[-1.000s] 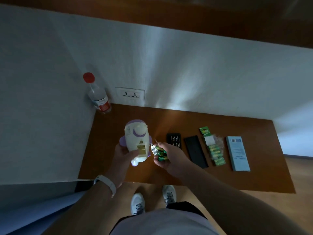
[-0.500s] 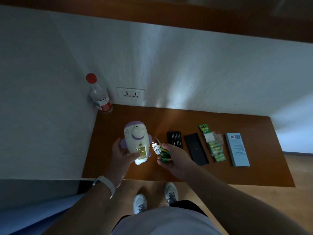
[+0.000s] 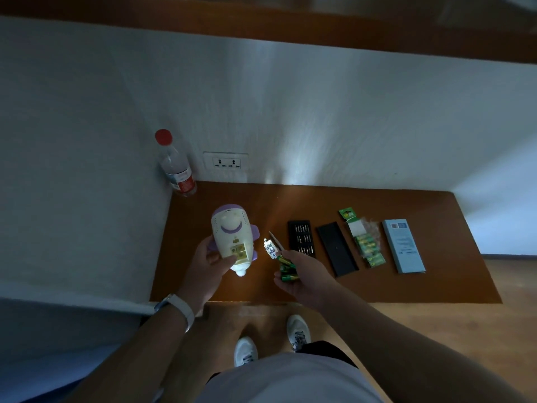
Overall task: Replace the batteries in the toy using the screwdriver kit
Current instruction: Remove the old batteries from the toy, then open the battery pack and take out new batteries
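Left hand (image 3: 207, 264) grips the toy (image 3: 231, 232) over the table (image 3: 377, 286), battery bay facing up, while right hand (image 3: 305, 274) cups green batteries (image 3: 286, 270) and a small white piece (image 3: 270, 249) too dim to identify.

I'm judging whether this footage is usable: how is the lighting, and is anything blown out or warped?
Head view: dim overall; the toy glows blown-out at its tip; a bright streak crosses the table and climbs the wall; wide-angle distortion bends the wall lines.
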